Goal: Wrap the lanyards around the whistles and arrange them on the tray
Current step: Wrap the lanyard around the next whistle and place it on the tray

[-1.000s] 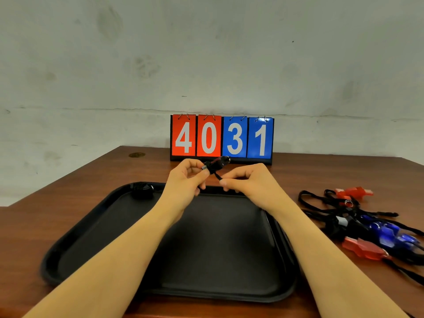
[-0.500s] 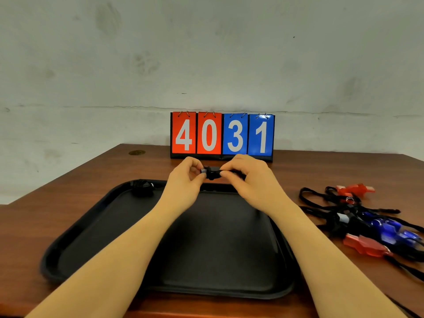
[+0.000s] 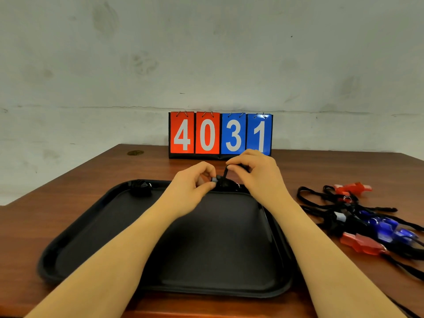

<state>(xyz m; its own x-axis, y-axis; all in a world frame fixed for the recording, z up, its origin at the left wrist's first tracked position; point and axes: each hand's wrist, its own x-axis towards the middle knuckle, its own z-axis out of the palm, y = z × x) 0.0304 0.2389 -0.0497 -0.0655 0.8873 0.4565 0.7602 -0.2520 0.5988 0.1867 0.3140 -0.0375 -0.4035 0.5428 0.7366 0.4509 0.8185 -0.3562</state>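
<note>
A brown wooden table (image 3: pixel 68 216) bears a wide black plastic tray (image 3: pixel 96 228). Over the tray's far rim, the left hand (image 3: pixel 192 187) pinches a black whistle (image 3: pixel 223 183) while the right hand (image 3: pixel 254 173) pinches its black lanyard cord (image 3: pixel 225 173), pulled up. Another wrapped black whistle (image 3: pixel 140 188) sits in the tray's far left corner.

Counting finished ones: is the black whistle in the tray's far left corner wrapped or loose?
Wrapped, as far as shows: the black whistle sits as a compact bundle inside the tray, with no lanyard trailing from it.
</note>
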